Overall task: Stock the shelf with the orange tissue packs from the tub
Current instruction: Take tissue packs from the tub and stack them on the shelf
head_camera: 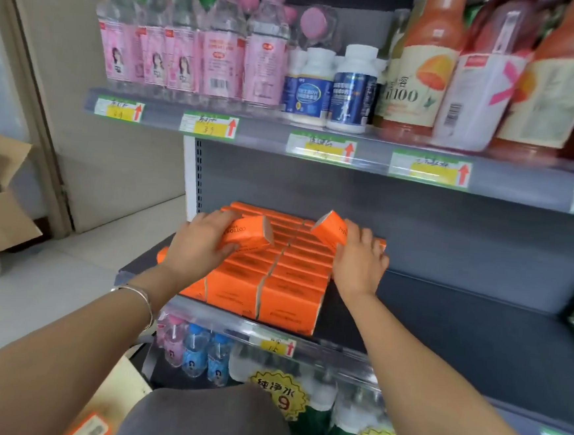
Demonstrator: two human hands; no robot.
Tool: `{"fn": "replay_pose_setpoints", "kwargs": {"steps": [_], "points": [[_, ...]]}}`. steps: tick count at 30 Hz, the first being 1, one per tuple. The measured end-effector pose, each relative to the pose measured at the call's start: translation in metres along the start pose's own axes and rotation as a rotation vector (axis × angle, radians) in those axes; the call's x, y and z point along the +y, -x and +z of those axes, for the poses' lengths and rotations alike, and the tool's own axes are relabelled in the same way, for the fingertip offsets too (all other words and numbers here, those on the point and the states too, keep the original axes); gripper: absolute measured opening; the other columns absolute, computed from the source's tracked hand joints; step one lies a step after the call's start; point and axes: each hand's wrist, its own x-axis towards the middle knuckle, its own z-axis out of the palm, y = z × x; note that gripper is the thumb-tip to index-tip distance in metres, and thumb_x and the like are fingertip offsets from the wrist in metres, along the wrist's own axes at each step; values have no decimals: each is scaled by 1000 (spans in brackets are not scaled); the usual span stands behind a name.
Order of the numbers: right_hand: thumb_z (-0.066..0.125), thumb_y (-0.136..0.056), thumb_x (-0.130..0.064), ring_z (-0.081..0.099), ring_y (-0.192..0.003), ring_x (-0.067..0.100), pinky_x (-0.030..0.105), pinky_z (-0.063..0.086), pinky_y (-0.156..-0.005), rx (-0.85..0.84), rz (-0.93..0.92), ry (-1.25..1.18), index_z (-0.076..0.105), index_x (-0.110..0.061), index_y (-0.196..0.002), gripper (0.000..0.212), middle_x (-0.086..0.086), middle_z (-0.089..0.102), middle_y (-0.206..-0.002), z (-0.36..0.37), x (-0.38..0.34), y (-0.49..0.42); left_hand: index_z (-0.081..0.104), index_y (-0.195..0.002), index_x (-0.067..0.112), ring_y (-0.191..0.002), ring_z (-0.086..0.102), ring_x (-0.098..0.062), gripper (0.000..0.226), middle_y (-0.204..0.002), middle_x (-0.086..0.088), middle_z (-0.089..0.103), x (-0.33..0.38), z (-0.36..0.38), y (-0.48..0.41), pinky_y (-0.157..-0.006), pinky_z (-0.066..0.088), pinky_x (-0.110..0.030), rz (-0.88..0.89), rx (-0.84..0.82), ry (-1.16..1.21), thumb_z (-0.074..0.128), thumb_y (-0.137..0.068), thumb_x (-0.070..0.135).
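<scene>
Left hand and right hand each clasp one orange tissue pack, its print partly covered.

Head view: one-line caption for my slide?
Left hand grips one orange pack, right hand a second pack, above the stocked rows.

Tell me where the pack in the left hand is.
Head view, left of centre: the left hand grips the orange pack just above the rows of orange packs on the middle shelf.
</scene>
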Motion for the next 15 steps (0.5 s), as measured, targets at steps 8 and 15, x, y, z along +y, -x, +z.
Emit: {"fn": "replay_pose_setpoints", "kwargs": {"steps": [8,15], "points": [[51,-89,-9,41,-125,30,46,33,-99,-237,170,149,35,-27,-142,58,7,44,-138,35,79,-12,46,-132,21,-118,47,-29,51,-126,-4,54,56,45,-54,-91,39,-41,143,-63,-57,64,-85,30],[51,-87,1,26,-133,33,45,31,-106,-253,77,135,42,-33,-139,63,8,31,-143,72,92,-45,46,-133,23,-118,46,-28,50,-123,-1,55,61,68,-73,-90,38,-41,196,-110,-64,63,-86,30]]}}
